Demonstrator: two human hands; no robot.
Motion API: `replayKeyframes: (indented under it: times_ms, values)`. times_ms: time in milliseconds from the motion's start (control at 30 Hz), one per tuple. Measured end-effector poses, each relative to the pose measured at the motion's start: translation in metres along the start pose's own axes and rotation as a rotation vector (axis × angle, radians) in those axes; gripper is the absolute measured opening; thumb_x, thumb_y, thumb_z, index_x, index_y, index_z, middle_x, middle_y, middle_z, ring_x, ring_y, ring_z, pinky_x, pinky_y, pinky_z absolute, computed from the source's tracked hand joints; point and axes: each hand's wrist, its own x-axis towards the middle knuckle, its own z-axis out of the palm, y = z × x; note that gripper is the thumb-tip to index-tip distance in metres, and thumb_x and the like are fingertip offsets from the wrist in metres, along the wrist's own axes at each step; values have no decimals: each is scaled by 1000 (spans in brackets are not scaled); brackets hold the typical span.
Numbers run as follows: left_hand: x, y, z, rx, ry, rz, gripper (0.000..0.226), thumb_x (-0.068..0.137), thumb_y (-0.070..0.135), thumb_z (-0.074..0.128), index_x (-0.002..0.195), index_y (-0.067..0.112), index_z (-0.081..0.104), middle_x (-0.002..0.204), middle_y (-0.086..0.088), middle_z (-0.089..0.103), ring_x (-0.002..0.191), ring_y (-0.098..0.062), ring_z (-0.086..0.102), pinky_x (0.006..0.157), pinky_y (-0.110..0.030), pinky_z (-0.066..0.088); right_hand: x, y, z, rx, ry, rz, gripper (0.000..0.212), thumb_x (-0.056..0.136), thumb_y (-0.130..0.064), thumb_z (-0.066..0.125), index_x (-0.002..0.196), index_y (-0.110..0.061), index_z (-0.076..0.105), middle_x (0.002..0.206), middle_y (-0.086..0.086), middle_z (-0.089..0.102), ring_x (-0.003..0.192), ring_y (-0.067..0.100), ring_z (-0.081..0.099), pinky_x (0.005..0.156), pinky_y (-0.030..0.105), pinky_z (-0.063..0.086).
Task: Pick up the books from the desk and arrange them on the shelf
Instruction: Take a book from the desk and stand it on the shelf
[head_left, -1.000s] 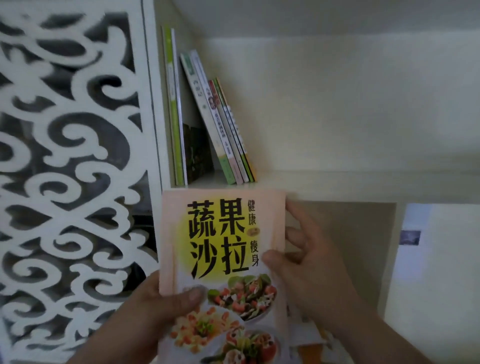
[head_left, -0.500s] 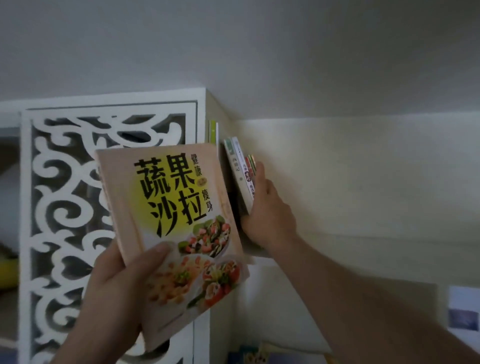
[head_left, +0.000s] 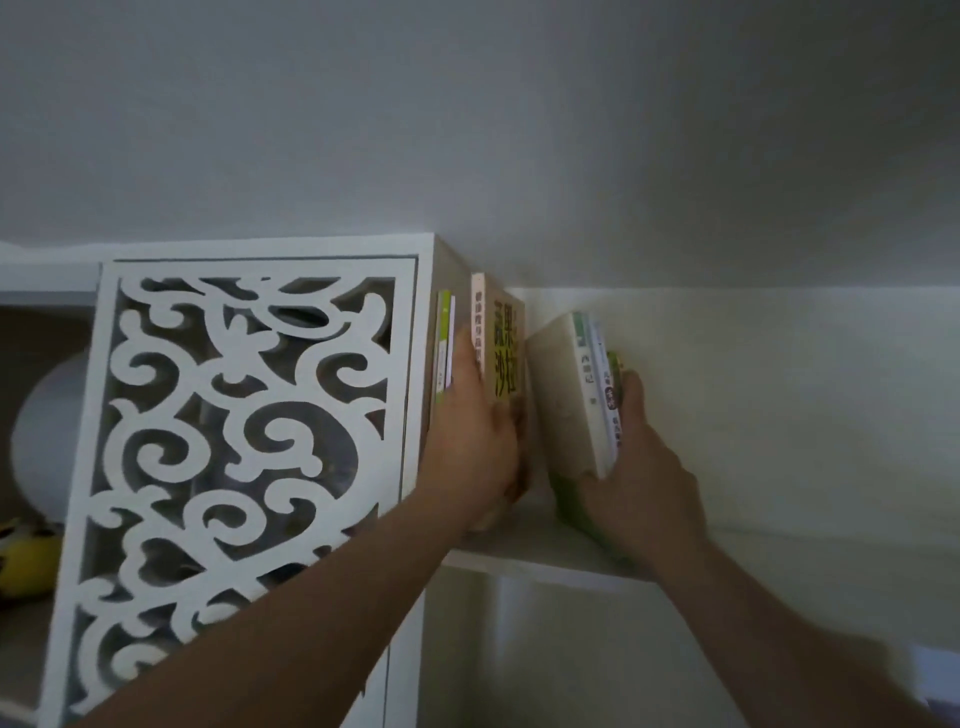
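Your left hand has its grip wrapped round the lower part of the salad book, fingers curled on its spine side, thumb on the cover. The book stands upright on the shelf, long axis vertical, spine facing out toward you, yellow cover w/ black characters facing right. It sits between the two thin green-edged books that stand against the cabinet's side wall on the left & the leaning bunch on the right. Can't tell if its bottom edge is fully down on the board; your hand hides it.

Your right hand grips the bunch of leaning books from below & behind, fingers curled up the far side, palm under the bottom corner. That bunch tilts w/ tops toward the left, spines out, white spine nearest, thinner ones w/ red & green marks behind. A gap shows between it & the salad book.

Shelf compartment holds just these: two thin books, salad book, leaning bunch. Left of it, a white scrollwork panel fronts the next compartment; something pale & round sits behind it, & a yellow toy lower left.
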Motion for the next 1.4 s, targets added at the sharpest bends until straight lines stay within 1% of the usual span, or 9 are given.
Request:
replayKeyframes:
  times_ms: [100, 500, 633, 867, 967, 1067, 1200, 1300, 1400]
  values:
    - [-3, -20, 13, 191, -117, 128, 108, 100, 10, 59, 159, 48, -24, 166, -1, 32, 136, -15, 53, 109, -44, 53, 0, -9, 12, -101, -34, -83, 117, 88, -39, 71, 158, -44, -23, 159, -3, 41, 124, 31, 59, 91, 44, 50]
    - [14, -31, -39, 716, -332, 174, 125, 82, 61, 75, 159, 44, -22, 130, -2, 68, 99, -20, 71, 80, -41, 63, 14, -43, 60, -107, -62, -81, 112, 94, -45, 66, 159, -41, -25, 152, 1, 42, 107, 32, 65, 82, 45, 52]
    - [15, -31, -32, 839, -184, 176, 121, 89, 44, 74, 157, 46, -26, 98, -2, 69, 68, -18, 65, 57, -33, 53, 16, -48, 67, -86, -53, -75, 110, 95, -43, 64, 159, -41, -26, 158, 1, 37, 110, 34, 65, 83, 47, 54]
    - [10, -35, -32, 855, -193, 187, 99, 99, 36, 63, 160, 46, -14, 104, -2, 68, 65, -15, 58, 55, -32, 48, 11, -32, 57, 42, -202, -136, 119, 86, -50, 67, 154, -50, -30, 155, 3, 39, 113, 38, 63, 86, 57, 57]
    - [-19, -28, -39, 638, -184, 243, 85, 99, 33, 62, 163, 41, 6, 110, -1, 68, 75, -16, 61, 62, -33, 54, -8, -28, 38, 20, -263, -163, 105, 87, -57, 63, 162, -44, -10, 152, 3, 42, 117, 31, 61, 89, 54, 57]
    - [-92, -40, -44, 327, -205, 380, 47, 96, 29, 63, 141, 33, 49, 84, 17, 50, 71, -3, 49, 60, -24, 42, -71, 0, 16, -2, -77, -385, 55, 93, -32, 62, 145, -18, 54, 138, 2, 55, 114, 23, 61, 95, 42, 56]
    - [-222, -79, -15, 182, -516, 474, 10, 95, 31, 60, 103, 33, 64, 84, 16, 53, 78, -13, 55, 63, -33, 51, -193, 83, 23, 44, -56, -446, 19, 91, -11, 62, 104, -9, 75, 107, 4, 65, 99, 22, 61, 87, 31, 51]
    - [-281, -113, 33, 269, -906, 130, 38, 95, 46, 61, 133, 43, 61, 133, 15, 59, 125, -13, 55, 100, -29, 50, -254, 149, 54, -95, -504, 114, 26, 96, -31, 56, 120, -31, 67, 122, -11, 50, 113, 16, 58, 94, 32, 51]
    - [-309, -141, 67, 462, -1244, 62, 85, 86, 84, 40, 162, 49, 20, 171, 7, 19, 158, -21, 16, 127, -39, 18, -289, 175, 71, -249, -652, 349, 50, 100, -61, 38, 139, -33, 50, 142, -4, 48, 118, 16, 53, 94, 30, 47]
